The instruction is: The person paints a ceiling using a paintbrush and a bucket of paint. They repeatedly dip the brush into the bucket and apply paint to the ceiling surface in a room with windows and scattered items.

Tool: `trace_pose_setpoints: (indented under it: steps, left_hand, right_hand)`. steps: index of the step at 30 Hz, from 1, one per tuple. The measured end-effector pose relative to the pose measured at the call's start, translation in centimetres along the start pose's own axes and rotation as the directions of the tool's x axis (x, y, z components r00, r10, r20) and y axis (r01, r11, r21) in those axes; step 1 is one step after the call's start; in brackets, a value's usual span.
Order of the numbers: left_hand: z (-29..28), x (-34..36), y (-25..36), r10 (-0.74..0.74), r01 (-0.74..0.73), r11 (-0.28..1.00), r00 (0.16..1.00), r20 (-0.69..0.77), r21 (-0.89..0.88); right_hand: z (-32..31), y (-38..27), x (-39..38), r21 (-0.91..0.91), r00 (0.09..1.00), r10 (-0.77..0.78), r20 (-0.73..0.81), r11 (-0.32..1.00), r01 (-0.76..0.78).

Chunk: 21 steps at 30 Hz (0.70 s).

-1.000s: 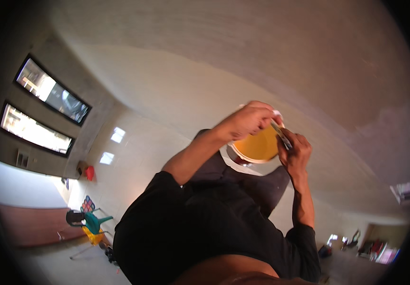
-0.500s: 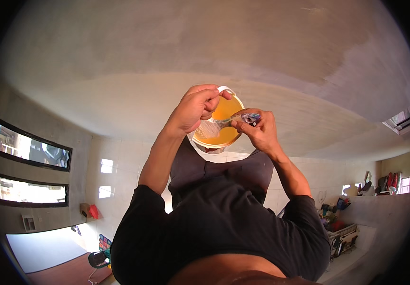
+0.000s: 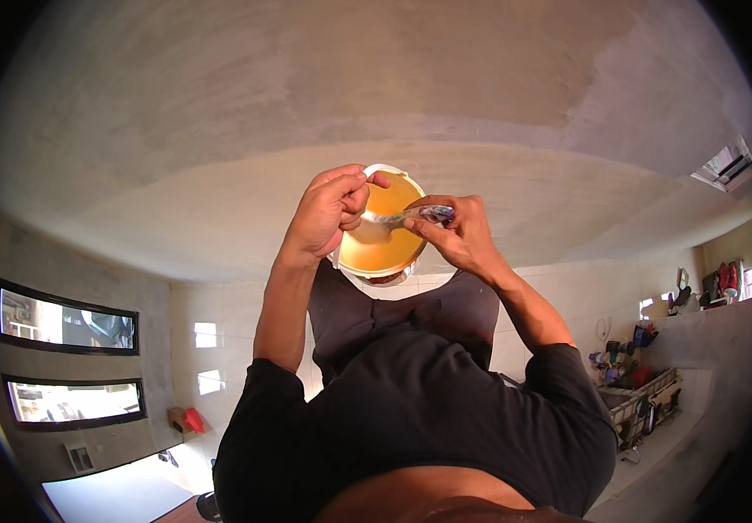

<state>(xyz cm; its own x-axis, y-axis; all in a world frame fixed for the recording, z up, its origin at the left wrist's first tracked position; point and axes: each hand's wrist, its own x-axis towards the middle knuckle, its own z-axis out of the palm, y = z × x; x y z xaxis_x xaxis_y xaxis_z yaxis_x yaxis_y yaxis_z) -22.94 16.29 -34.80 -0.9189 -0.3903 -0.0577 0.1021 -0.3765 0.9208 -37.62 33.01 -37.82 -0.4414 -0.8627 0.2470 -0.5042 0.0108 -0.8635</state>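
A round bucket (image 3: 398, 248) with a yellow-orange inside and a pale rim hangs in front of my legs. My left hand (image 3: 330, 207) is closed around its white handle (image 3: 382, 168), on the left side of the rim. My right hand (image 3: 459, 231) pinches the mottled, paint-stained grip of a paintbrush (image 3: 428, 212) from the right. The brush lies across the mouth of the bucket, its pale bristle end pointing left, partly behind my left fingers. Whether the bristles touch the bucket's inside or its contents, I cannot tell.
A broad wall (image 3: 480, 105) with uneven grey-beige patches rises just ahead. Pale tiles (image 3: 245, 322) cover the floor. At left are two dark-framed windows (image 3: 71, 318) and a brown box (image 3: 178, 420) with something red. At right, assorted items (image 3: 620, 362) crowd a rack.
Bucket, brush and both hands sit slightly further left in the picture. The bristle end appears lower inside the bucket and less visible. My view of the room has shifted; both grips stay the same.
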Motion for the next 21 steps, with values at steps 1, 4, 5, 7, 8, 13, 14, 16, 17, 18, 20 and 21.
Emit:
trace_pose_setpoints:
  steps: [1,4,5,7,8,13,14,16,17,18,20,21]
  left_hand:
    - [0.2,0.2,0.0,-0.007,0.007,1.000,1.000,0.004,0.008]
    - [0.1,0.3,-0.1,-0.008,0.008,1.000,1.000,0.001,0.015]
    - [-0.1,0.3,-0.1,-0.006,0.006,1.000,1.000,0.000,0.015]
    - [-0.4,0.1,0.1,-0.010,0.010,1.000,1.000,-0.024,-0.011]
    - [-0.5,0.0,0.0,-0.009,0.008,0.999,0.999,-0.044,-0.032]
    - [-2.9,-0.4,-0.4,0.022,-0.033,0.992,0.996,-0.092,-0.118]
    - [-3.0,-0.6,-0.1,0.019,-0.033,0.992,0.993,-0.114,-0.122]
    - [-3.5,-1.4,0.2,0.031,-0.051,0.991,0.987,-0.159,-0.122]
    - [-4.2,-2.0,0.6,0.037,-0.059,0.991,0.984,-0.176,-0.120]
    - [-4.8,-2.5,1.1,0.054,-0.075,0.992,0.979,-0.197,-0.101]
    - [-5.1,-3.8,1.7,0.089,-0.108,0.992,0.963,-0.253,-0.062]
    - [-5.5,-4.2,2.1,0.094,-0.112,0.993,0.955,-0.282,-0.048]
  right_hand:
    - [-0.1,0.2,0.0,0.062,0.995,0.072,0.075,0.995,-0.077]
    - [0.2,0.9,0.1,0.282,0.972,0.128,0.197,0.942,-0.181]
    - [0.1,1.0,0.1,0.360,0.969,0.118,0.216,0.913,-0.191]
    - [-1.1,1.2,-0.1,0.411,0.979,0.102,0.179,0.896,-0.168]
    - [-2.0,1.3,-0.5,0.436,0.983,0.095,0.155,0.887,-0.154]
    - [-7.6,3.1,-3.1,0.532,0.983,0.098,-0.158,0.847,0.001]
    - [-8.5,4.7,-3.4,0.540,0.965,0.102,-0.241,0.840,0.046]
    - [-10.0,6.9,-3.4,0.484,0.924,0.112,-0.365,0.871,0.086]
    - [-10.1,7.9,-3.1,0.452,0.896,0.113,-0.430,0.886,0.105]
    - [-9.9,9.1,-2.7,0.405,0.870,0.148,-0.471,0.912,0.064]
    - [-9.3,12.4,-1.2,0.417,0.838,0.146,-0.526,0.903,0.104]
    - [-8.7,13.8,-0.3,0.416,0.814,0.144,-0.562,0.900,0.128]
